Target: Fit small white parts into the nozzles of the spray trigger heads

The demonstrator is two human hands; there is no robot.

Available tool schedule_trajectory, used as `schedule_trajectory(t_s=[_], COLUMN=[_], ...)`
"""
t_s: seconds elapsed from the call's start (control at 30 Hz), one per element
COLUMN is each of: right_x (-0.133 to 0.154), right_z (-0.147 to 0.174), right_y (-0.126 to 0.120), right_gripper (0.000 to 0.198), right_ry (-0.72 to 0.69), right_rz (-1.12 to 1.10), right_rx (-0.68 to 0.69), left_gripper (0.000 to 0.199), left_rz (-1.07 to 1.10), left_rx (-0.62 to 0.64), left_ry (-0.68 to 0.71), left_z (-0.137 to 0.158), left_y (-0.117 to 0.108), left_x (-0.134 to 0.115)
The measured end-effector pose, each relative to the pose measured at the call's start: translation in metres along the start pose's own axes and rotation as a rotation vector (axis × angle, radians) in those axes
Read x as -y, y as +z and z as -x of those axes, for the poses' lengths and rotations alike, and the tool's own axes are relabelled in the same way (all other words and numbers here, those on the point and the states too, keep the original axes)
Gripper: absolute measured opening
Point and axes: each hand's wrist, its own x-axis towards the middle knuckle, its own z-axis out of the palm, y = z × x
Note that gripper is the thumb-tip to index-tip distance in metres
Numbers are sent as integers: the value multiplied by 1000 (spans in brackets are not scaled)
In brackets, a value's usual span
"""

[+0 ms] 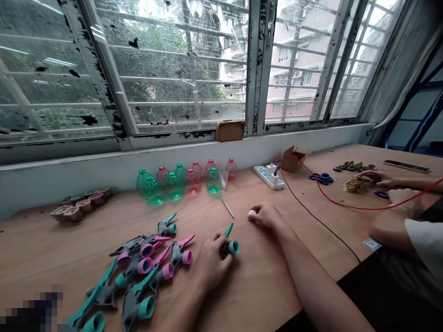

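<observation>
My left hand [213, 259] is wrapped round a grey spray trigger head [233, 247] with a teal lever and teal collar, low over the table. Most of its grey body is hidden by my fingers. To the right, my right hand [266, 216] pinches a small white round piece [252, 212] at the tabletop; its exact kind is too small to tell. Left of my hands lies a loose pile of spray trigger heads [133, 272], grey with pink or teal levers and collars. A thin metal rod [227, 207], perhaps tweezers, rests between my hands and the bottles.
Several green and red clear bottles [175, 186] stand along the wall. Stacked small blocks [81, 204] lie at far left. A power strip [269, 177] has a red cable and a black cable crossing rightward. At right, another person's hands [375, 177] handle brass-coloured pieces [358, 185].
</observation>
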Motion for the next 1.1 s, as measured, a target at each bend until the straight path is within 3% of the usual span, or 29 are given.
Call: schedule_trajectory(t_s=[0.23,0.57,1.1], right_x=[-4,5,8], right_z=[0,-2,5], right_y=[-1,1,-8], right_gripper=[51,26,36], right_ry=[14,-25,10], right_rz=[-21,7,-19], right_rx=[-18,19,-21], left_gripper=[21,23,23], left_rz=[29,42,63], left_rx=[-29,-23,-8], left_ry=[-10,8,10], left_z=[0,-3,-3], left_y=[3,0,1], left_x=[5,6,8])
